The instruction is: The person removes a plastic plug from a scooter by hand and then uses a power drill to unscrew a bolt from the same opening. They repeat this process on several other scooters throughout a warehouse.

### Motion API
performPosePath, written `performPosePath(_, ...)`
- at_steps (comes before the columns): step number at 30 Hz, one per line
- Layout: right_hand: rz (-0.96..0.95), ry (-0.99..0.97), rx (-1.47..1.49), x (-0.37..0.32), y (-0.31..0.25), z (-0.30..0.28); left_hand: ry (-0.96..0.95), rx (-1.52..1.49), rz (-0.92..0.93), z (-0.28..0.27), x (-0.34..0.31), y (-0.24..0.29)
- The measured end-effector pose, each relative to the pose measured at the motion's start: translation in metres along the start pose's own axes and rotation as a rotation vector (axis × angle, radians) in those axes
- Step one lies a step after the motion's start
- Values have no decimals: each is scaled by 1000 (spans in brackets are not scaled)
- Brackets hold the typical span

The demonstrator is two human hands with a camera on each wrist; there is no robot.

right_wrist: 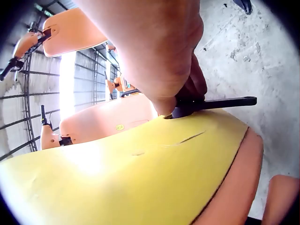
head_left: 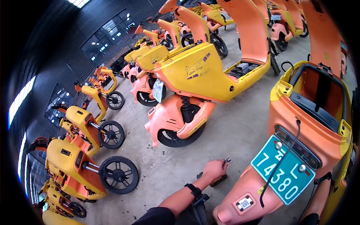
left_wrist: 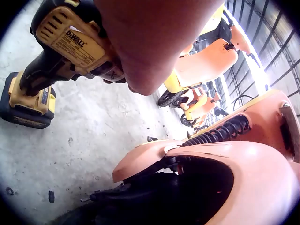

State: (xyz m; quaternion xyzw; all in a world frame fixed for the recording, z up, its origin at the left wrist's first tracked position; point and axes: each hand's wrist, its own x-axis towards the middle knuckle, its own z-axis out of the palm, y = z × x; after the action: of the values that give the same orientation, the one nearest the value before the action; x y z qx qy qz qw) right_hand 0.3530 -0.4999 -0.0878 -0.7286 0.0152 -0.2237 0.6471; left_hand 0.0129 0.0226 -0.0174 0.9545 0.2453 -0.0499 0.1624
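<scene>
My left hand (head_left: 215, 170) grips a yellow and black cordless drill (left_wrist: 70, 44), held low beside the rear of the nearest scooter (head_left: 247, 127). A short metal bit (head_left: 227, 161) points out past the fist in the head view. On the scooter's far side, my right hand (right_wrist: 166, 70) pinches a black bar with a rounded head (right_wrist: 225, 102) against the top edge of the yellow side panel (right_wrist: 122, 168). The bar's exact kind I cannot tell. That hand is mostly hidden behind the scooter body in the head view. A green number plate (head_left: 283, 168) hangs between my arms, with a loose black cable across it.
The scooter's seat opening (head_left: 318, 90) faces up, its box uncovered. Another yellow and orange scooter (head_left: 198, 71) stands just ahead. Rows of partly stripped scooters, one with a bare front wheel (head_left: 119, 175), line the left. Concrete floor (head_left: 165, 168) with small debris lies between them.
</scene>
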Motion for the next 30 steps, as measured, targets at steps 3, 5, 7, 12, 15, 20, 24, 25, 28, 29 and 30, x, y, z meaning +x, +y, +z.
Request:
performPosePath(3,-9,8,-6,2,1,-2,-6,9,6,0,1,0)
performPosePath(5,-11,5,-7,3,2,-1,-3,-3,5,-1,0,0)
performPosePath(7,-8,6,-9,2,3,-2,8,10,-1,0,0,0)
performPosePath(12,-15,10,-6,3,5,1,23,25,25,2,1,-2)
performPosePath(15,-5,16,-11,-2,10,-3,15,45,10,0,0,0)
performPosePath(20,-1,41,-17,-6,12,-7,-8,39,-4,1,2,3)
performPosePath(24,2,43,-17,-8,15,-4,8,35,8,6,2,-2)
performPosePath(25,4,43,-19,-10,15,-4,12,37,15,6,2,-2)
performPosePath(28,11,49,-17,-15,12,0,5,47,2,2,1,3)
performPosePath(29,10,52,-18,-11,16,-3,3,47,10,1,2,3)
performPosePath(30,9,55,-18,-10,15,-2,-2,59,3,2,3,4)
